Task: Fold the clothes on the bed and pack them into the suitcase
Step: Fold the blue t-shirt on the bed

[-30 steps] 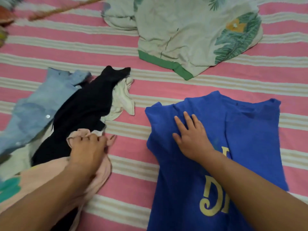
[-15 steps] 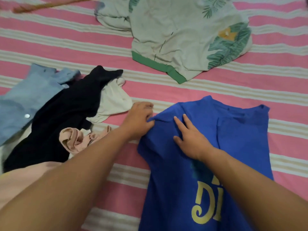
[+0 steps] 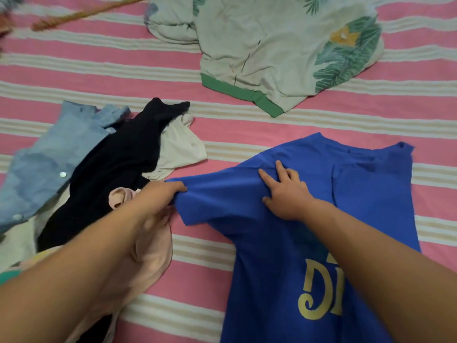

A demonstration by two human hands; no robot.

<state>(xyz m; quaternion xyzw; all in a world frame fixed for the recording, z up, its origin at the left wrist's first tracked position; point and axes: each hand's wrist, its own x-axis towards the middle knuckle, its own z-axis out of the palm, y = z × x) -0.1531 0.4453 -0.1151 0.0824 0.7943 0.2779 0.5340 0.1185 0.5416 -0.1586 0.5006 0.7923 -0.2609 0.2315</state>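
A blue T-shirt with yellow lettering lies flat on the pink striped bed. My left hand pinches the end of its left sleeve, which is drawn out to the left. My right hand presses flat on the shirt near the shoulder, fingers spread. To the left is a heap of clothes: a light blue denim shirt, a black garment, a cream piece and a peach garment under my left forearm. No suitcase shows.
A cream garment with green trim and a leaf print lies crumpled at the top of the bed. A brownish stick-like object lies blurred at the top left.
My left hand left the peach garment, reached the blue T-shirt and has pulled its left sleeve out to the left. My right hand stayed pressed on the shirt.
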